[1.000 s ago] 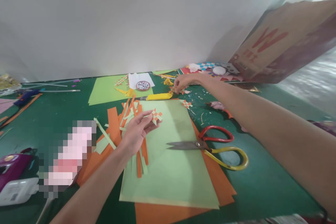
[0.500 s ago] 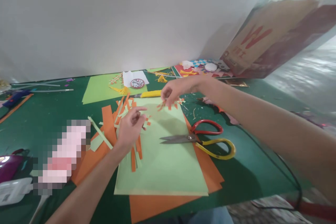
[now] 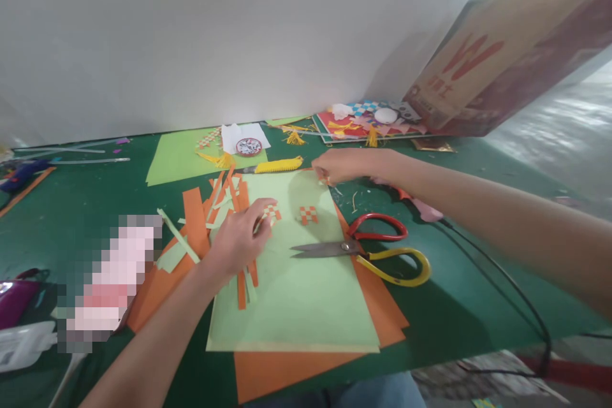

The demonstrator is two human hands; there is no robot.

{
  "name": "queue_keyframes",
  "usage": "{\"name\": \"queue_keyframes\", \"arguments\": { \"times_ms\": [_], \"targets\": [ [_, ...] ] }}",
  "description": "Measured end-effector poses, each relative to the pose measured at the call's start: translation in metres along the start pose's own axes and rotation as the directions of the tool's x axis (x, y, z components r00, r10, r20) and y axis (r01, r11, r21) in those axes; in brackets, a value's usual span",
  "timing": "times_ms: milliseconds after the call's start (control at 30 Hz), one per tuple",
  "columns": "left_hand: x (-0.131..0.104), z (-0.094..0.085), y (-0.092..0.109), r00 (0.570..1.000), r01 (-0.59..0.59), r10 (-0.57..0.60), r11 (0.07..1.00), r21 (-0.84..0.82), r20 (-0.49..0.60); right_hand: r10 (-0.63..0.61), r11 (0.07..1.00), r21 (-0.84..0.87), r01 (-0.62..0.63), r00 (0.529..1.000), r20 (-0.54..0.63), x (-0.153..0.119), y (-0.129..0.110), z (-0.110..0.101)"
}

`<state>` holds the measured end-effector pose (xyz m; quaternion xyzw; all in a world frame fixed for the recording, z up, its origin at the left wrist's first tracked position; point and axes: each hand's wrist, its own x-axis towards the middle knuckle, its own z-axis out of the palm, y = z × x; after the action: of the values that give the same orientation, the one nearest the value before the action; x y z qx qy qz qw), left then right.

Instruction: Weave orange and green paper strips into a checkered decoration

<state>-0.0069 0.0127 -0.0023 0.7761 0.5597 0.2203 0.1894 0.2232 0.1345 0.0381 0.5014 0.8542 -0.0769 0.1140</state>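
Note:
My left hand (image 3: 242, 233) is closed, its fingertips on a small orange-and-green checkered paper piece (image 3: 272, 211) at the left of the light green sheet (image 3: 306, 306). Past the sheet's top right corner, my right hand (image 3: 332, 166) has its fingers pinched at a small checkered bit, partly hidden. Another checkered piece (image 3: 308, 215) lies flat between my hands. Scissors (image 3: 347, 247) with one red and one yellow handle rest open on the sheet's right side. Orange and green strips (image 3: 241, 293) lie by my left hand and forearm.
Behind the sheet lies a yellow cutter (image 3: 278, 166). A pink-handled tool (image 3: 425, 209) with a black cord is on the right. A blurred pink item (image 3: 117, 274) lies at left. Craft pieces (image 3: 368, 118) and a paper bag (image 3: 478, 57) stand at the back right.
My right hand has moved right and back, away from the sheet's middle, and a checkered piece now shows on the sheet. My left hand has shifted slightly onto its piece.

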Motion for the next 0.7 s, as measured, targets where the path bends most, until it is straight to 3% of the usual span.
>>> {"name": "queue_keyframes", "arguments": {
  "times_ms": [100,367,500,700],
  "targets": [
    [0.000,0.000,-0.002,1.000,0.004,-0.004,1.000,0.015,0.007,-0.023,0.998,0.056,0.018,0.995,0.101,0.004,0.003,-0.004],
    [0.003,0.002,-0.002,0.974,0.044,-0.083,0.982,-0.182,-0.211,-0.027,0.982,0.187,0.015,0.998,0.064,0.022,0.018,0.000],
    [0.004,0.004,-0.002,0.977,0.052,-0.097,0.972,-0.228,-0.191,-0.019,0.991,0.132,0.007,0.996,0.085,0.020,0.019,-0.009],
    [0.005,0.004,-0.002,0.989,0.021,-0.047,0.984,-0.178,-0.143,-0.111,0.884,0.450,0.124,0.992,-0.055,0.001,-0.003,-0.026]
  ]
}}
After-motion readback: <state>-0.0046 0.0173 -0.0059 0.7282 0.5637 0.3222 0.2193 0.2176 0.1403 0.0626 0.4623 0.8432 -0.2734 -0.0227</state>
